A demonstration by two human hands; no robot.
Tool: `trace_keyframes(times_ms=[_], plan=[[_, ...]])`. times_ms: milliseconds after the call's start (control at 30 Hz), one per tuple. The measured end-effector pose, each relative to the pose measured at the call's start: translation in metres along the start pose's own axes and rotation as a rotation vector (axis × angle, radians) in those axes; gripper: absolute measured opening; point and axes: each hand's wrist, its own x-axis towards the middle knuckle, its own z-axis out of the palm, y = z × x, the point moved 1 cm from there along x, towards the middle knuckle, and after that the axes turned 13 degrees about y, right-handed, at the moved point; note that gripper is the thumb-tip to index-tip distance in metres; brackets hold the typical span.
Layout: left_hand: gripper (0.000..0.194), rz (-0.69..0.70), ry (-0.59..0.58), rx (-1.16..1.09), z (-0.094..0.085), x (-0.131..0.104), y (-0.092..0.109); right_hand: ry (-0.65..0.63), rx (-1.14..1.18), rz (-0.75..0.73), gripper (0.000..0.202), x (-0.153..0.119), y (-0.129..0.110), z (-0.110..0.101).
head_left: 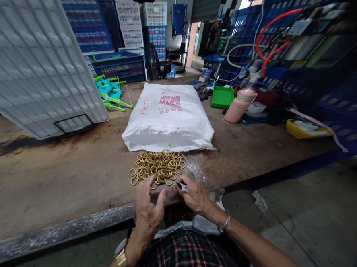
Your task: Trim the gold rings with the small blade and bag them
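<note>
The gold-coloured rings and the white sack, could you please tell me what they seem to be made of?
The rings: probably metal, brass-coloured with a dull sheen, though coated plastic is possible. The sack: likely plastic, perhaps woven, given its creased, slightly shiny surface.

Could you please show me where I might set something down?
The widest bare tabletop lies left of the gold-coloured rings, in front of the ribbed white panel. Another patch lies between the white sack and yellow tray, in front of the pink bottle. Crowded: around the rings, left hand and right hand.
</note>
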Motion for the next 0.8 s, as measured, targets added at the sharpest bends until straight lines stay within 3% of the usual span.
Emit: trace_keyframes(times_ms=[133,233,367,567,633,800], plan=[[0.034,-0.533,-0.206,-0.298,0.005,-0.010,0.021,0.003,0.083,-0.061,0.012,-0.006,-0.013,0.006],[0.030,-0.697,-0.313,-0.397,0.007,-0.013,0.024,-0.002,0.105,-0.060,0.009,-0.008,-0.019,0.008],[0.028,-0.701,-0.284,-0.380,0.005,-0.016,0.018,-0.023,0.210,0.081,0.014,-0.006,-0.025,0.008],[0.019,-0.457,-0.209,-0.314,0.003,-0.021,0.012,-0.162,0.366,0.324,0.026,-0.001,-0.030,0.010],[0.020,-0.508,-0.243,-0.342,0.004,-0.021,0.012,-0.177,0.399,0.379,0.027,-0.001,-0.028,0.012],[0.032,-0.820,-0.417,-0.477,0.004,-0.022,0.014,-0.145,0.354,0.376,0.023,0.000,-0.027,0.012]])
